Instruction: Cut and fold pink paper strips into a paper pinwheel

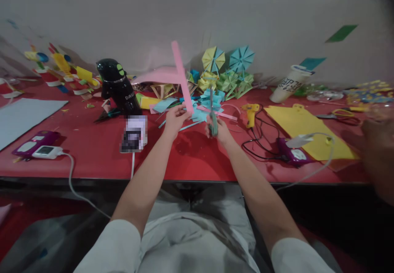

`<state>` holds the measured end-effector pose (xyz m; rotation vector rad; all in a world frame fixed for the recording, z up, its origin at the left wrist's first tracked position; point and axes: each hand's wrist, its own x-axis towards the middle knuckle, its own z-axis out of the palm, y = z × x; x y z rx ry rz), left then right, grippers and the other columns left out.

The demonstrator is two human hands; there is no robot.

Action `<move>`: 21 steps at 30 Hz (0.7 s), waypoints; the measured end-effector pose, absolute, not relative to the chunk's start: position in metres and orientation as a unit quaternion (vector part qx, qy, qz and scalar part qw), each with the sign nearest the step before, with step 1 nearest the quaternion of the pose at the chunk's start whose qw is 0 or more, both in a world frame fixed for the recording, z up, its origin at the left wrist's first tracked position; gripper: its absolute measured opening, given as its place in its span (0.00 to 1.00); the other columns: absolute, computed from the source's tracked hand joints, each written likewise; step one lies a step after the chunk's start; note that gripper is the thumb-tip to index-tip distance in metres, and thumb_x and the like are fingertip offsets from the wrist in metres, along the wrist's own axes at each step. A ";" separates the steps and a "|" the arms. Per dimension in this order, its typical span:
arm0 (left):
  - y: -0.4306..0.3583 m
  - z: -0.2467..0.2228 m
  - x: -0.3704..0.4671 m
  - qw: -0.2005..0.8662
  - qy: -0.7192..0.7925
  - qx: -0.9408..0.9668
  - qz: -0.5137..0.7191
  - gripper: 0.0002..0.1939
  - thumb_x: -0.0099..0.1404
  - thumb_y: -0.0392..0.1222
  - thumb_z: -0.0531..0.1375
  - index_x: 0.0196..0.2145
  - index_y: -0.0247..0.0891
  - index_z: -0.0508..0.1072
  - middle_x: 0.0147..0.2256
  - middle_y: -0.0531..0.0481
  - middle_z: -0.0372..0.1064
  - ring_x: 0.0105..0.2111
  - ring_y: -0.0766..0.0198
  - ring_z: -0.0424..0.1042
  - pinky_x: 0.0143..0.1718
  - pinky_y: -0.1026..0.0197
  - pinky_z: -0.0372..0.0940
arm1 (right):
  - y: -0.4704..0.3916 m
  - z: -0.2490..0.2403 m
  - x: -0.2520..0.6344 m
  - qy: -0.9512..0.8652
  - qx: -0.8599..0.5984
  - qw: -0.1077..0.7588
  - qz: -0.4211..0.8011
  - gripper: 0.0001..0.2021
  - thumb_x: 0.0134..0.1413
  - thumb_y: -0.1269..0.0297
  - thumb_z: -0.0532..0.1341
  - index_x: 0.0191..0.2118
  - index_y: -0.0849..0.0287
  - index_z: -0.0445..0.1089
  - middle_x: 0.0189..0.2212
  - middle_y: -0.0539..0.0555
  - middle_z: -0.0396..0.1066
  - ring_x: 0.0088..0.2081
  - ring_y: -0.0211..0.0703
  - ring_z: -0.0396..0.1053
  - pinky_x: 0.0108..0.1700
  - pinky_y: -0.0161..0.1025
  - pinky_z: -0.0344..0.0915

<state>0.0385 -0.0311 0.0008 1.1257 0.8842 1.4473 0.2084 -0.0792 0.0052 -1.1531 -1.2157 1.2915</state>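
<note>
My left hand [177,120] pinches the lower end of a long pink paper strip [182,78], which stands up and leans slightly left. Behind the strip, a wider pink sheet [158,76] reaches off to the left. To the right, my right hand [218,127] is closed around green-handled scissors [212,121], whose blades point up and away. A small gap separates the scissors from the strip. Cut light-blue paper pieces [200,115] lie on the red table [197,158] beyond both hands.
Behind are folded paper umbrellas [241,59] and a black bottle [120,86]. On the right are a yellow glue gun [250,113] with cables, yellow sheets [308,129], a cup [291,84] and another person's hand [378,154]. A phone [134,134] stands left of my arm.
</note>
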 end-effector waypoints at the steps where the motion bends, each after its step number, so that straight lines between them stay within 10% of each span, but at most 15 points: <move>1: -0.028 0.003 0.038 0.529 0.372 0.454 0.612 0.23 0.44 0.42 0.72 0.39 0.35 0.74 0.30 0.49 0.75 0.30 0.62 0.74 0.37 0.55 0.71 | -0.082 0.007 0.208 -0.508 -0.478 0.474 0.537 0.27 0.43 0.34 0.64 0.24 0.53 0.57 0.11 0.44 0.60 0.13 0.35 0.58 0.16 0.33 0.51; 21: -0.003 0.037 0.036 0.592 0.340 0.349 0.642 0.24 0.41 0.39 0.74 0.38 0.36 0.76 0.28 0.53 0.75 0.26 0.70 0.73 0.33 0.65 0.68 | -0.103 0.001 0.192 -0.549 -0.454 0.400 0.577 0.25 0.50 0.37 0.62 0.29 0.55 0.57 0.15 0.42 0.59 0.16 0.32 0.54 0.19 0.34 0.50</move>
